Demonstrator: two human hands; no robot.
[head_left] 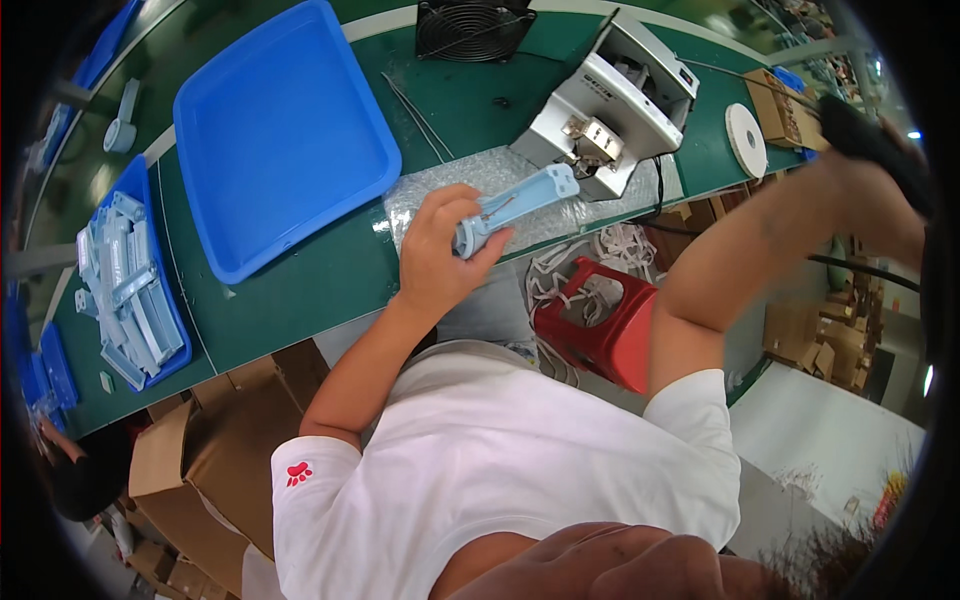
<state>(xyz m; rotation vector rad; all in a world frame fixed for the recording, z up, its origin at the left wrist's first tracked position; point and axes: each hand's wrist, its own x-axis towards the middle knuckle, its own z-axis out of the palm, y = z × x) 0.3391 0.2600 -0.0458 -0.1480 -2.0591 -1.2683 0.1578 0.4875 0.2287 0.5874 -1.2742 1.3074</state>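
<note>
My left hand (438,245) is closed around the round end of a long light-blue plastic housing (530,197). The housing tilts up to the right, its hollow side showing a thin metal-looking piece inside, and its far end has small holes. It is held above a sheet of bubble wrap (408,197), just in front of a grey metal machine (625,95). My right arm is bent and raised to the right edge. There my right hand (885,205) is near a black strap-like thing (865,135); its fingers are hidden.
A large blue tray (385,150) lies left of the machine. Further left, a blue bin (172,325) holds several light-blue housings. A black fan (470,30) and a white reel (745,140) stand on the green table. A red stool (630,350) and a cardboard box (165,450) are below.
</note>
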